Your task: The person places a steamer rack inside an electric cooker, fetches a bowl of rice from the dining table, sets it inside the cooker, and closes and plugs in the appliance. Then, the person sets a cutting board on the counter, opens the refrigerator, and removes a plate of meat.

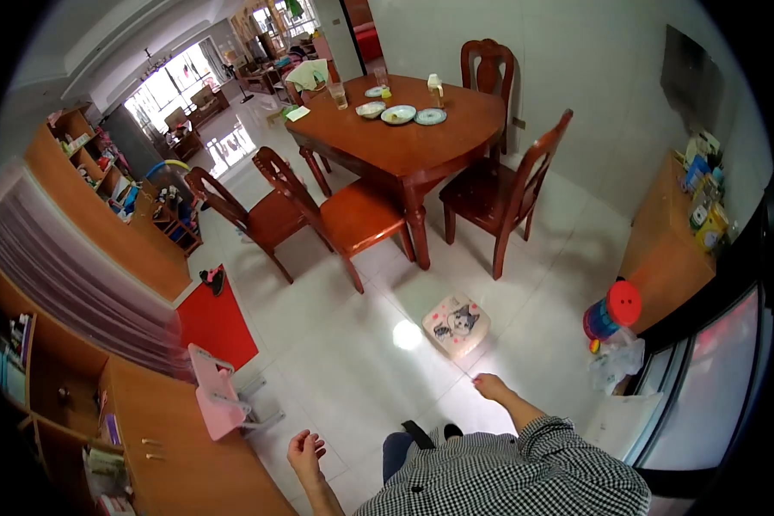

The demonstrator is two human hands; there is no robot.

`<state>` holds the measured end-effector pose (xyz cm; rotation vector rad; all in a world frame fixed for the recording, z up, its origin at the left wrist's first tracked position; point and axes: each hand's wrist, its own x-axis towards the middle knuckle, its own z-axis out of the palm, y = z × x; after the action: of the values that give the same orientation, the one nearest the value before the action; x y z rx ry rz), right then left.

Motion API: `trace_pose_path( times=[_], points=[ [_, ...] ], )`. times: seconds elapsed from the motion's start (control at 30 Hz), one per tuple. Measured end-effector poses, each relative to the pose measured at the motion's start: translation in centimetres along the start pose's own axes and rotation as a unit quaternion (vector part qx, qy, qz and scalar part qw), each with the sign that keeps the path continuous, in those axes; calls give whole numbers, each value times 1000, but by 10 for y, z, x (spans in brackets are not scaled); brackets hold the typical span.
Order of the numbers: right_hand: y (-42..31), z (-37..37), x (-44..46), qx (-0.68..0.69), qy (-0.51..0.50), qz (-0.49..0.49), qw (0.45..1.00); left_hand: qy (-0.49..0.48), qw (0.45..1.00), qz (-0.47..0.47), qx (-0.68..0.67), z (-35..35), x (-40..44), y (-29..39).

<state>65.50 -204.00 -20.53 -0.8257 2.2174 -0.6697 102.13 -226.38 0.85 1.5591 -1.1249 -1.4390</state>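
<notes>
My left hand (305,454) hangs low in the air with its fingers loosely curled and apart, and nothing shows in it. Nearest to it is a pink folding chair (218,404) beside the wooden cabinet. My right hand (493,388) is held out in front of my body with its fingers folded together, and I see no object in it. Just beyond that hand, not touching it, a low cream stool (457,326) with a cat picture on top stands on the tiled floor.
A wooden dining table (413,142) bears plates (398,115) and glasses, with chairs (361,215) around it. A red mat (219,331) with shoes lies left. At right stand a red-lidded stool bucket (621,305), a plastic bag (617,363) and a cabinet (666,245).
</notes>
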Motion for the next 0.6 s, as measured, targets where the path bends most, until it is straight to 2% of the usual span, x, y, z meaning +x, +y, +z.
trace_pose_path(
  times=[0.03,0.13,0.2,0.27,0.3,0.33,0.4,0.43,0.47,0.5,0.6],
  points=[
    [-34,-14,21,4,5,-21,1000,-5,1000,-8,6,10,22,4],
    [-76,-28,83,38,43,-30,998,-29,999,-27,21,44,84,17],
    [-72,-30,112,29,65,9,997,-68,997,-22,5,70,131,28],
    [-40,-19,132,6,128,41,991,-107,994,-10,-2,98,175,49],
    [-18,-12,134,-81,127,54,987,-130,991,-6,-4,112,195,65],
    [18,-4,138,-120,47,157,979,-155,988,1,-9,128,215,80],
    [66,7,136,-70,-150,346,923,-196,981,10,7,163,250,111],
    [55,9,126,-22,-111,453,884,-213,977,9,26,179,269,118],
    [43,14,113,-71,-36,448,891,-229,972,3,47,194,286,122],
    [7,-3,102,-13,-41,437,898,-241,969,-13,59,213,303,128],
    [-43,-18,111,190,50,520,831,-303,951,1,58,271,337,153]
  ],
)
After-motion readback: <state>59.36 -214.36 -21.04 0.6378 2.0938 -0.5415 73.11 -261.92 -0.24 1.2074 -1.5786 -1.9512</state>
